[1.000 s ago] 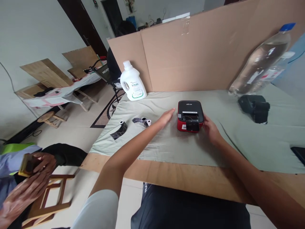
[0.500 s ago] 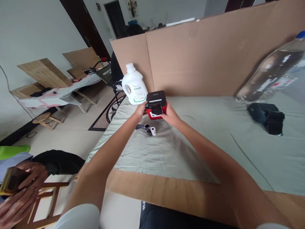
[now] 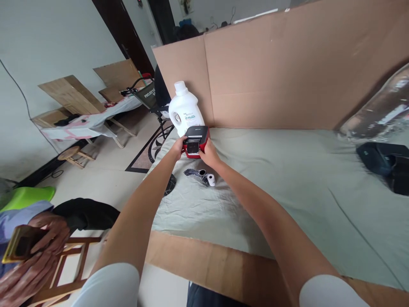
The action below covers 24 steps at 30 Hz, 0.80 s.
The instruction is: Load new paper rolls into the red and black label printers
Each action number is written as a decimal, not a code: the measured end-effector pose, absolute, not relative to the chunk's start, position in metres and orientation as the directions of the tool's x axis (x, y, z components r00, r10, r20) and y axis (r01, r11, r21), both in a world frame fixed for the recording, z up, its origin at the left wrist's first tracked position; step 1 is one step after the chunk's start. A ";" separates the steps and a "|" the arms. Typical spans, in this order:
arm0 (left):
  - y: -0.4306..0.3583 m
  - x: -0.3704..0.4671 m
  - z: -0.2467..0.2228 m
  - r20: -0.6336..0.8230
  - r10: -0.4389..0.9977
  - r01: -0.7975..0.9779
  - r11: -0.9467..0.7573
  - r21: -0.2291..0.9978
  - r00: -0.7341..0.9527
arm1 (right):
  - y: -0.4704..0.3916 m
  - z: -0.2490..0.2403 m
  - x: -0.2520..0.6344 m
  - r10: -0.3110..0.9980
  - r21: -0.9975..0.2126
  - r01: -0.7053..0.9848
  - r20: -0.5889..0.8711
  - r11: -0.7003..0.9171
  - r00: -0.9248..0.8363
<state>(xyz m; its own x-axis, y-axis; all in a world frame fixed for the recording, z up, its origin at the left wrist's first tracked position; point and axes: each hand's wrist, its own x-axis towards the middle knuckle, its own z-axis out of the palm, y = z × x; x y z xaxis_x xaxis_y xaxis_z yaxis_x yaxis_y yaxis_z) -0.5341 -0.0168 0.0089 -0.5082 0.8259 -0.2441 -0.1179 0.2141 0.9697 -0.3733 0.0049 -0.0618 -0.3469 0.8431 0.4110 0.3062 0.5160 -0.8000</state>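
A small red and black label printer is held between my two hands, in front of a white detergent jug. My left hand grips its left side, fingers closed round the edge. On the opposite side my right hand is closed on the lower corner. Nearer to me on the cloth, below the printer, lie a white paper roll and some crumpled dark wrapping with another small roll. A dark round object shows partly behind my left forearm.
A cardboard sheet stands along the table's back edge. At the right are a large clear bottle and a dark strapped object. On the left sits a person whose hands hold a phone.
My hands and the printer have shifted left, now right in front of the jug, covering its lower part. The camera view has turned slightly. The dark round object has come into view.
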 end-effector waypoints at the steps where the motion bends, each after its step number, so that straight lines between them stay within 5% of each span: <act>1: -0.017 -0.533 0.007 -0.241 0.827 -0.124 0.206 0.971 -0.507 | 0.004 -0.062 -0.375 0.865 -0.811 0.333 0.378 0.481 -0.331; 7: -0.025 -0.522 0.016 -0.124 0.808 -0.066 0.105 0.992 -0.576 | -0.002 -0.063 -0.354 0.858 -0.816 0.331 0.343 0.473 -0.381; 9: -0.039 -0.510 0.027 0.165 0.714 0.134 -0.100 0.986 -0.680 | 0.001 -0.068 -0.316 0.841 -0.790 0.342 0.370 0.508 -0.396; 11: -0.067 -0.486 0.033 0.523 0.564 0.423 -0.311 0.851 -0.639 | 0.006 -0.072 -0.251 0.859 -0.752 0.427 0.377 0.502 -0.346; 14: -0.131 -0.423 0.019 0.751 0.624 0.642 -0.489 0.591 -0.216 | 0.004 -0.072 -0.113 0.913 -0.638 0.674 0.382 0.373 -0.144; 16: -0.180 -0.375 -0.003 0.600 0.751 0.660 -0.602 0.450 0.277 | -0.011 -0.065 -0.013 0.898 -0.495 0.844 0.439 0.207 0.037; 18: -0.221 -0.332 -0.027 0.349 0.725 0.644 -0.688 0.336 0.593 | -0.034 -0.053 0.073 0.844 -0.354 0.935 0.495 -0.024 0.208; 21: -0.254 -0.297 -0.050 0.097 0.665 0.621 -0.733 0.279 0.741 | -0.063 -0.037 0.155 0.746 -0.349 0.859 0.437 -0.374 0.502; 24: -0.261 -0.291 -0.054 -0.026 0.645 0.630 -0.735 0.252 0.763 | -0.072 -0.027 0.184 0.760 -0.435 0.765 0.236 -0.475 0.606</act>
